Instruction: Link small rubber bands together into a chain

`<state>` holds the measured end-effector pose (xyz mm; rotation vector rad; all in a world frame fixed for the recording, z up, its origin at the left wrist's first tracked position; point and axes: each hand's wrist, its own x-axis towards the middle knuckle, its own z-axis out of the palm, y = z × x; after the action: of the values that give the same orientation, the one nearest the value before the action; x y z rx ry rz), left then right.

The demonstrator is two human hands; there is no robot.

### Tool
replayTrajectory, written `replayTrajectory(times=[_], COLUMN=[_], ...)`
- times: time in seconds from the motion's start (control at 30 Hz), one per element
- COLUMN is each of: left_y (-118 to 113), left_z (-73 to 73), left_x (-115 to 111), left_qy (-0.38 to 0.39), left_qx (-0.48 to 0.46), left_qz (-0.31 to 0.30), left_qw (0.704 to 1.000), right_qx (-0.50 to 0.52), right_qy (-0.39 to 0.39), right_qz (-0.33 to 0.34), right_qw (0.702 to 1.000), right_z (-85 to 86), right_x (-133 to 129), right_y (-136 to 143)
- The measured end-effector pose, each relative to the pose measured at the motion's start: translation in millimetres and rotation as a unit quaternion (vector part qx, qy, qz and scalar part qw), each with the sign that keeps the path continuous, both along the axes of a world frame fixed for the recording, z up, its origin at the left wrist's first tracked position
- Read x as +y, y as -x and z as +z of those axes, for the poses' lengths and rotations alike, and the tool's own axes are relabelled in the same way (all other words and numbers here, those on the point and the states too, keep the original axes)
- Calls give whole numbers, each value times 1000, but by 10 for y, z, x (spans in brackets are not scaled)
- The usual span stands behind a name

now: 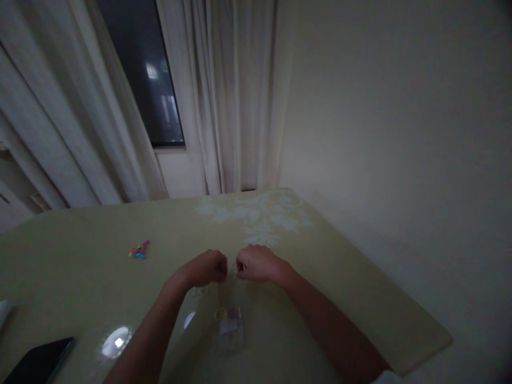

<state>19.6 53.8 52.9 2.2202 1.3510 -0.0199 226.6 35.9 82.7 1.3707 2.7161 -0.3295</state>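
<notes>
My left hand (208,265) and my right hand (256,262) are close together over the middle of the table, fingers closed in a pinch. Something small and whitish shows in the narrow gap between them; its kind is too faint to tell. Just below, nearer me, a clear plastic packet or box (231,341) lies on the table, with a yellow ring-like piece (220,314), a pinkish piece (232,313) and a white label (228,326). I cannot tell whether its upper part reaches up to my fingers.
A small pile of bright coloured pieces (138,249) lies left of my hands. Near my left forearm is a round shiny clear item (116,342), with a dark phone-like slab (40,362) farther left. The pale green table (340,298) runs along a wall (400,160); curtains (224,96) hang behind.
</notes>
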Motion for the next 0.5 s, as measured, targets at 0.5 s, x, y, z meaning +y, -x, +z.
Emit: replayTrajectory(times=[0.5], left_y=[627], left_z=[-178], left_x=[208], left_qy=[5], left_qx=[53], left_qz=[85], left_qw=[995], right_qx=[-23], right_qy=[-4], right_qz=[-38], right_qw=[999], right_z=[-375], right_x=[59], right_y=[166])
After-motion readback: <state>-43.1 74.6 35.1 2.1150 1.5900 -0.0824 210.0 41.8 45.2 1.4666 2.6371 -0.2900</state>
